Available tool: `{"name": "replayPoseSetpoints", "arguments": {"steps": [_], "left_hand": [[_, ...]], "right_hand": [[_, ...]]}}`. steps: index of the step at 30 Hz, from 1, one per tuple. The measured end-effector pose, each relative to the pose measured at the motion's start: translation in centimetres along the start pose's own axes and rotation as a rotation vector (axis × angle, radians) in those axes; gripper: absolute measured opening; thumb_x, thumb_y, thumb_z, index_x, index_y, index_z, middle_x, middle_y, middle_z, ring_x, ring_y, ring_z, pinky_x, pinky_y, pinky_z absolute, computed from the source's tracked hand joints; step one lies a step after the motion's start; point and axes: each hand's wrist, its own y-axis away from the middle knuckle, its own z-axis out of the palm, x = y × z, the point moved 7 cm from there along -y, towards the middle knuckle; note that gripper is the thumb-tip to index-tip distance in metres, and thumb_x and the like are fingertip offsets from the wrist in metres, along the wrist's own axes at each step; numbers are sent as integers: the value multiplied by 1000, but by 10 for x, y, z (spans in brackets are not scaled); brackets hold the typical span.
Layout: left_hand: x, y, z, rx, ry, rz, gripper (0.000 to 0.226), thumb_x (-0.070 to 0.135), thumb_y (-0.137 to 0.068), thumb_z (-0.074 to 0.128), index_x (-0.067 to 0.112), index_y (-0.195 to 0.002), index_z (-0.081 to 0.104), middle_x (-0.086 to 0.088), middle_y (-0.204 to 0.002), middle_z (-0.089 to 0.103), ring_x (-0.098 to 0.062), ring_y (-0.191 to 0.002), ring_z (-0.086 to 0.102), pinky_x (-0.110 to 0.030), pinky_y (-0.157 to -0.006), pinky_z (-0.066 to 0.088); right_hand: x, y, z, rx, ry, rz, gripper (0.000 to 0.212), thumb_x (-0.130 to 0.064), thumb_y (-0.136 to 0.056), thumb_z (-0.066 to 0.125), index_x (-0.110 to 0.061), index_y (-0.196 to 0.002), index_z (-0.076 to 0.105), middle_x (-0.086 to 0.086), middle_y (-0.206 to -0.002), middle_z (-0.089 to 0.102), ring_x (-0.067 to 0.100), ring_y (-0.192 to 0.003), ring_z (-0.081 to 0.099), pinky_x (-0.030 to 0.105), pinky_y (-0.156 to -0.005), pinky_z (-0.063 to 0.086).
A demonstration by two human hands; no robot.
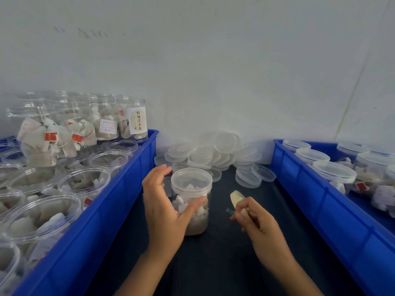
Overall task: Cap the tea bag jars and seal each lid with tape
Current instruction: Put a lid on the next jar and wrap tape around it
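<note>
I observe my left hand (164, 201) cupping the clear, capped plastic jar of tea bags (191, 199), thumb on its front wall, fingers curved behind, upright on the dark desk (230, 253). My right hand (254, 216) pinches a small roll of clear tape (236, 199) just beside it. Blue plastic bins (119, 199) flank both sides; loose clear lids (213, 154) are heaped behind.

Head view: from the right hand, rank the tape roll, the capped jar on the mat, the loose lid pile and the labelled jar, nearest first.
1. Tape roll: pinched in the right hand itself.
2. Capped jar: just to its left, with the left hand around it.
3. Loose lid pile: beyond, against the wall.
4. Labelled jar: far left, back of the left blue bin.
</note>
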Motion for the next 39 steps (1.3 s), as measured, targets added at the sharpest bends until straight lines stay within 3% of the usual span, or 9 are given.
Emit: {"name": "replayPoseSetpoints", "arguments": {"steps": [4, 9, 13, 16, 19, 23, 31, 36, 39], "left_hand": [[-36, 10, 25, -274, 304, -369, 109, 43, -52, 85, 47, -135, 15, 14, -138, 40, 7, -127, 42, -2, -93, 36], [-35, 14, 30, -328, 267, -296, 100, 51, -61, 85, 59, -138, 23, 26, -132, 51, 8, -123, 49, -11, -96, 41], [-27, 10, 32, -368, 282, -321, 89, 60, -65, 68, 61, -140, 20, 37, -113, 59, 12, -109, 56, -13, -85, 38], [-23, 14, 38, -434, 263, -327, 88, 64, -65, 68, 64, -138, 19, 55, -111, 44, 21, -107, 51, -17, -84, 36], [-22, 18, 42, -477, 263, -342, 89, 66, -64, 69, 68, -137, 17, 63, -108, 36, 32, -105, 42, -13, -84, 33], [-17, 19, 44, -497, 254, -338, 88, 68, -66, 69, 69, -137, 17, 52, -123, 39, 30, -113, 37, -16, -92, 33], [6, 16, 39, -406, 299, -201, 53, 55, -73, 69, 53, -121, 47, 35, -144, 29, 4, -142, 23, -25, -105, 31], [15, 14, 37, -372, 350, -176, 31, 44, -73, 69, 45, -101, 56, 15, -149, 33, 13, -141, 12, -8, -98, 25], [17, 14, 39, -401, 326, -183, 11, 36, -80, 69, 33, -89, 65, 21, -150, 24, 19, -138, 10, 9, -90, 18]], "right_hand": [[-6, 1, 1, 22, -31, -14, 17, -21, -94, 56, -31, -80, 56, 4, -82, 66, 20, -67, 53, 26, -61, 44], [-9, 2, 0, 61, -46, -18, 24, -13, -94, 56, -29, -78, 66, 4, -82, 65, 25, -72, 54, 22, -60, 45], [-15, 0, -6, 65, -39, -36, 27, -12, -95, 52, -26, -77, 66, -9, -83, 65, 7, -77, 57, 7, -66, 41], [-19, -1, -4, 18, -38, -41, 28, -15, -97, 47, -27, -81, 67, -18, -91, 66, -2, -91, 59, 5, -75, 40], [-20, 1, -4, 6, -29, -50, 30, -17, -98, 44, -24, -80, 66, -8, -85, 65, 6, -83, 59, 15, -70, 44], [-21, -2, -8, -12, 35, -15, 31, -19, -99, 41, -20, -73, 59, 5, -83, 62, 19, -79, 55, 30, -71, 44], [-61, -17, -15, -207, 507, -44, 32, -29, -100, 38, -29, -70, 49, -10, -92, 49, 9, -82, 53, 22, -74, 46], [-81, -17, -9, -251, 619, -31, 30, -29, -102, 35, -28, -76, 50, -8, -97, 44, 14, -82, 54, 25, -73, 47], [-83, -17, -5, -178, 665, -39, 19, -24, -101, 40, -24, -85, 50, -3, -99, 43, 14, -80, 52, 25, -71, 47]]}}
